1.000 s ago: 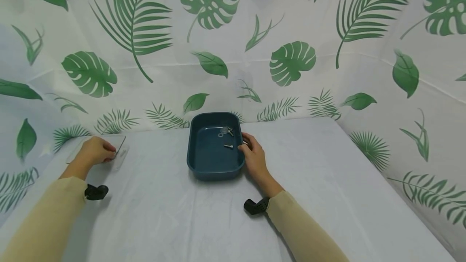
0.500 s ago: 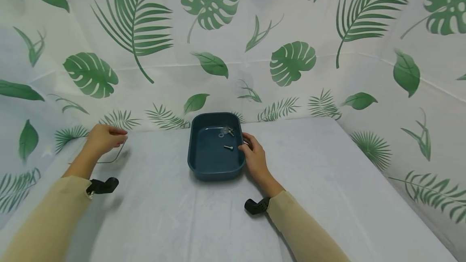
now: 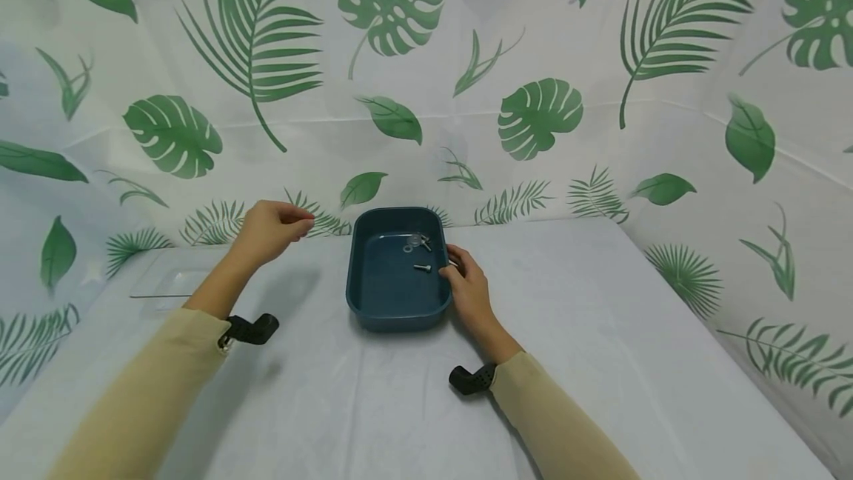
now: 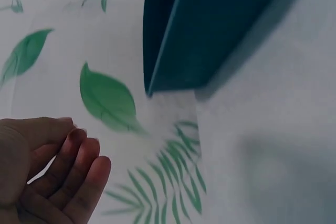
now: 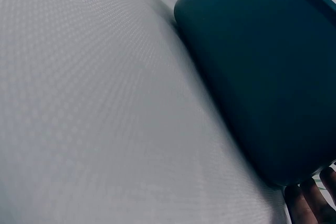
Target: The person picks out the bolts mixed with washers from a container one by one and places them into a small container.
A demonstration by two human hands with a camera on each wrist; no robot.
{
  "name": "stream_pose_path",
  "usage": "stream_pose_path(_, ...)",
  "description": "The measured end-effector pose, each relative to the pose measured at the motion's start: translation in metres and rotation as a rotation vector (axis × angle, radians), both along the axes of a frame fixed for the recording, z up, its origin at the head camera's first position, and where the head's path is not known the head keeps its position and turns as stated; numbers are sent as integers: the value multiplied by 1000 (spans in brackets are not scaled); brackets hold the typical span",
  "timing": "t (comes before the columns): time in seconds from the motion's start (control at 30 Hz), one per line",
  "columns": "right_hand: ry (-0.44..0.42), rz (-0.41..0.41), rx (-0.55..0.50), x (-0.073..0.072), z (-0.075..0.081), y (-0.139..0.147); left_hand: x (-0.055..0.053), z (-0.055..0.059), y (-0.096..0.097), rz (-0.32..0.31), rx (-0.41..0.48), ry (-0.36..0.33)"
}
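Above the table, left of a dark blue bin [image 3: 386, 326], my left hand [image 3: 266, 232] is raised. The left wrist view shows its thumb tip meeting the index fingertip [image 4: 76, 134], the other fingers loosely bent. I cannot tell whether anything small lies between the tips. My right hand [image 3: 469, 287] grips the bin's right side, thumb at the rim and fingers round the outer wall; the right wrist view shows only some fingertips [image 5: 302, 205]. In the bin lie a screw [image 3: 423, 267], more screws [image 3: 426, 244] behind it, a small ring-shaped washer [image 3: 408, 249] and a clear round piece [image 3: 415, 240].
A clear, flat tray-like piece [image 3: 149, 284] lies on the white-covered table [image 3: 566, 317] at the far left, partly behind the left forearm. A leaf-print cloth [image 3: 453, 124] hangs behind the table and along the right side.
My left hand has risen from the clear piece at the far left and moved right, toward the bin. The right hand stays at the bin, which has not visibly moved.
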State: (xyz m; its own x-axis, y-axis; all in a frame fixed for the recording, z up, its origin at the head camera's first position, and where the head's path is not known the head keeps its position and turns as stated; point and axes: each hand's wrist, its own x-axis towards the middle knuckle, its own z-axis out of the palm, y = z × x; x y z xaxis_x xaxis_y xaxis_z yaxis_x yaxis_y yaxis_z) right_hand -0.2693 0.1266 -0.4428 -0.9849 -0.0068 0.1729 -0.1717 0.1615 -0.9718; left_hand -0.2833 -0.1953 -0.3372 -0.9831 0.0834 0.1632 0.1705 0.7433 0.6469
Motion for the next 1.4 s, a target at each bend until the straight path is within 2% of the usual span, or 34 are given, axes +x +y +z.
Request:
stream_pose_path(0.17, -8, -4, -7, -10, -16, 0, -6, -4, 30, -88, 63, -32)
stream_pose_path(0.4, 16, -44, 28, -12, -19, -1, -16, -6, 69, -194, 109, -52)
stream_pose_path(0.57, 19, -66, 35, -13, -17, 3, -30, -7, 98, -245, 157, -90)
stream_pose_path(0.77, 8, -64, 24, -12, -18, 0, -47, -20, 122, -274, 164, -130)
stream_pose_path(1.0, 18, -46, 13, -12, -20, -2, -62, -33, 139, -269, 75, -134)
stream_pose_path(1.13, 26, -25, 12, -2, -4, -2, -68, -39, 144, -290, 50, -134)
stream_pose_path(1.27, 6, -10, -5, 6, 9, -2, -75, -44, 145, -335, 33, -153)
stream_pose_path(1.4, 5, -19, -12, -1, -4, 0, -82, -48, 146, -420, 24, -203)
